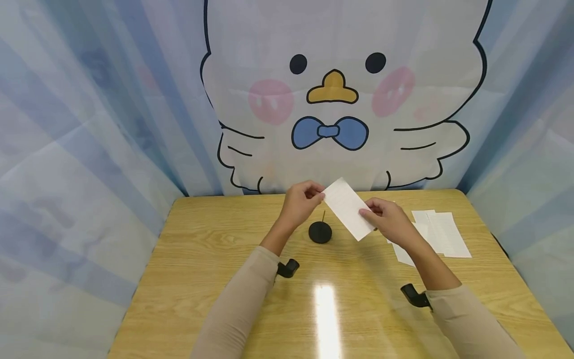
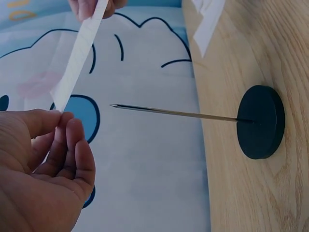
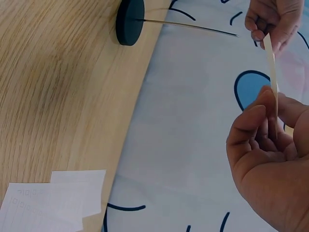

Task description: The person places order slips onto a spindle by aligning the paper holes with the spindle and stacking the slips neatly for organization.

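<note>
High head view from near side, facing forward and down, close left and right wrist views toward far curtain (image 2: 149,164), sharing spike stand (image 2: 263,135)

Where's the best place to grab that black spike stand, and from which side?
Probably by the rim of its round base, coming in low from the near side: it's a flat disc, and the thin metal spike points up from it, so avoid reaching from above.

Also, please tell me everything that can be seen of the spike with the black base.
The spike is a thin, straight, metallic-looking rod with a pointed tip, rising from the middle of a round black base. It stands upright on the wood-grained table, left of the loose papers. Nothing is on it; only the table touches it.
</note>
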Available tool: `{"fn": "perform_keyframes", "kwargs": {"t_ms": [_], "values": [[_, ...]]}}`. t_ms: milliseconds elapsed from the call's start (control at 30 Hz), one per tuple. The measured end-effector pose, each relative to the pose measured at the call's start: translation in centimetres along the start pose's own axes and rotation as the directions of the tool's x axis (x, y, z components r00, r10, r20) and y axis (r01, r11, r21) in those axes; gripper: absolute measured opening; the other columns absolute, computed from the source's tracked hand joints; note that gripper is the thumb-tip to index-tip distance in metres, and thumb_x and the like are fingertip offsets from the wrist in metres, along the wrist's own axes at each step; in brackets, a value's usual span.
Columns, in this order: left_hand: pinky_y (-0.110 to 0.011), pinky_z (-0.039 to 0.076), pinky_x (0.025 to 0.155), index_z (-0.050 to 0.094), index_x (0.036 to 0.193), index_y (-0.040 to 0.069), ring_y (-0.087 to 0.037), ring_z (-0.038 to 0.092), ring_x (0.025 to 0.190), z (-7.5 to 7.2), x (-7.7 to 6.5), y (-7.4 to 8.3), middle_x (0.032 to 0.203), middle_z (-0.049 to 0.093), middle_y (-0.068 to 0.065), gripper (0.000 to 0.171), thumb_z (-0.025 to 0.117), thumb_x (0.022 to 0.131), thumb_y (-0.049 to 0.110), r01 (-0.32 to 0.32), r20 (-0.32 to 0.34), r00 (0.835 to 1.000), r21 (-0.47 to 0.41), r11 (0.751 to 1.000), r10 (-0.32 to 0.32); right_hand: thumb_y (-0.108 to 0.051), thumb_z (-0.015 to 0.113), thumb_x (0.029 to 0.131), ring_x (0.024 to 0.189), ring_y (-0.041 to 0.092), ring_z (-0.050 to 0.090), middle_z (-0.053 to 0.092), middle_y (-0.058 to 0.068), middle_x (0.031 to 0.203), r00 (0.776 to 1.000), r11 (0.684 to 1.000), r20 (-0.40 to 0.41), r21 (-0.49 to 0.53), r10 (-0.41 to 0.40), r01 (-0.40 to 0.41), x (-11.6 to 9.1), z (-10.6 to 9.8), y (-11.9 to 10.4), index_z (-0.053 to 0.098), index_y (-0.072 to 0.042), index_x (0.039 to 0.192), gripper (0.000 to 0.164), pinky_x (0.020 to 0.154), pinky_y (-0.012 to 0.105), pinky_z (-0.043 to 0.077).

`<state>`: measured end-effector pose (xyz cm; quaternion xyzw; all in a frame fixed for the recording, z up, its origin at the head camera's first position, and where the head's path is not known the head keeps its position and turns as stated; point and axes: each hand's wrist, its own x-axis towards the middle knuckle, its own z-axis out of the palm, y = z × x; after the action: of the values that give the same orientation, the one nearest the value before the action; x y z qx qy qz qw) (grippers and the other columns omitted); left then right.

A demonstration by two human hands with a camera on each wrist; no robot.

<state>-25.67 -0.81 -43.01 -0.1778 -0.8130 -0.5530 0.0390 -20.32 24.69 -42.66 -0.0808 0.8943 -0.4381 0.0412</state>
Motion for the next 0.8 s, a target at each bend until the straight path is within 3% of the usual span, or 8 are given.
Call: {"fn": "perform_keyframes", "kwargs": {"t_ms": [533,800], "values": [[-0.024,0.054,0.068,0.076,0.099,0.005,-0.014,0.065,0.076,0.3,-0.43,-0.85,0.089,0.073,-0.009,0.007,0.073,0.096,0.01,0.06,0.023,0.998,0.004,0.998,-0.06,-0.026,0.057,0.108,0.077,0.019,0.062,0.073,0.014,0.099,0.999,0.998,0.006,-0.049,0.046,-0.045,0.11,0.54,0.16,0.065,0.0,0.12,0.03,0.064,0.029,0.051],[-0.026,0.054,0.064,0.076,0.096,0.006,-0.032,0.071,0.082,0.37,-0.76,-0.98,0.085,0.073,-0.008,0.006,0.073,0.096,0.011,0.122,0.049,0.991,-0.02,0.992,-0.121,-0.025,0.059,0.107,0.08,0.02,0.063,0.072,0.016,0.102,0.998,0.995,-0.013,-0.077,0.064,-0.064,0.17,0.71,0.54,0.065,0.001,0.121,0.03,0.064,0.029,0.052]]}}
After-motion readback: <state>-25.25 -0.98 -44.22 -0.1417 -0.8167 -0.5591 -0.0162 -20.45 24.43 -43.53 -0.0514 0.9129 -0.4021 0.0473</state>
